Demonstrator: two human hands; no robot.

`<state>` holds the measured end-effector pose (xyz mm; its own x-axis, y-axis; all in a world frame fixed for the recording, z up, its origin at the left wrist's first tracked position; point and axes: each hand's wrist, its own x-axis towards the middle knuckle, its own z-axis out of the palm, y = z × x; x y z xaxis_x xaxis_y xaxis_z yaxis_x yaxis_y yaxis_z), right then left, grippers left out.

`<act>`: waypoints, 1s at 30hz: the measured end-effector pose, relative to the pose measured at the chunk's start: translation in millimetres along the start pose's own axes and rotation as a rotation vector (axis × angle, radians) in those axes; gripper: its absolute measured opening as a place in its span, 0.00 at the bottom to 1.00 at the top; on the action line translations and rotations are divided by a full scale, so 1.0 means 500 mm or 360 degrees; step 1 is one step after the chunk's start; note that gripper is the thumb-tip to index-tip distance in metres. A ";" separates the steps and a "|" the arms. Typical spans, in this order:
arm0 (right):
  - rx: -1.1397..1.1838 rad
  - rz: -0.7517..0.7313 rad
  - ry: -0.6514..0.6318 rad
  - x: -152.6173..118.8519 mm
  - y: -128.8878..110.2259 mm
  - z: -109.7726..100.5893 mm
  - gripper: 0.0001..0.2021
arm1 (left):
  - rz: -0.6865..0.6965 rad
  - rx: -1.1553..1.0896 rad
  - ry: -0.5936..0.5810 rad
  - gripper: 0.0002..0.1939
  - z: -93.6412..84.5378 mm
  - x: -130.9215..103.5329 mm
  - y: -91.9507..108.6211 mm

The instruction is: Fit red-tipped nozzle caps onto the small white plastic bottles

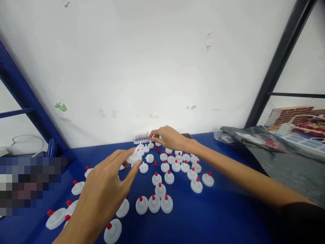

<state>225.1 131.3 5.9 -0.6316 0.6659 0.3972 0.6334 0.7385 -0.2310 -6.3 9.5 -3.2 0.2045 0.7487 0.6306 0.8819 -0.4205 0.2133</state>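
My left hand [108, 179] pinches a white plastic nozzle cap [134, 156] between thumb and fingers, held just above the table. At the back, my right hand [170, 137] reaches across with its fingertips pinched together beside a clear compartmented box [141, 138]. What sits in that pinch is too small to make out. Near the right fingertips stand several white nozzle caps without red tips, one of them a tilted cap [149, 158]. Small loose red tips [155, 163] lie on the table between the hands.
White caps with red tips [167, 204] stand in groups across the blue table [218, 213]. Grey plastic bags [243, 135] lie at the right by a dark sheet. A white wall rises behind, with a blue post [33, 101] left and a dark post [271, 61] right.
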 end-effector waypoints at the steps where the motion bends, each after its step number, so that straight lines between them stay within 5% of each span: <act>1: -0.0082 0.0015 -0.0060 0.001 0.028 0.012 0.12 | -0.0015 -0.0003 -0.0009 0.22 0.001 0.000 0.001; 4: -0.0134 -0.0020 -0.0196 -0.001 0.091 0.038 0.08 | -0.0046 -0.0004 -0.0011 0.21 0.002 0.001 0.002; 8: -0.0102 -0.0077 -0.0317 -0.005 0.108 0.052 0.08 | 0.0010 0.0003 -0.0039 0.21 0.001 0.004 -0.002; 16: 0.0072 -0.0006 -0.0331 0.001 0.081 0.056 0.05 | -0.0010 0.0009 -0.0090 0.22 -0.001 0.004 -0.004; 23: 0.0600 0.0060 -0.0188 0.000 0.033 -0.016 0.06 | -0.0049 -0.0012 -0.0175 0.22 0.000 0.007 -0.001; 30: 0.1164 -0.0147 -0.0109 -0.003 -0.051 -0.065 0.11 | -0.0041 -0.0009 -0.0175 0.23 0.000 0.006 -0.001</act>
<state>224.3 107.9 40.2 -0.7094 0.5850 0.3930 0.1316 0.6578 -0.7416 -5.9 12.0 -1.4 0.2274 0.8109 0.5392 0.8852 -0.4028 0.2326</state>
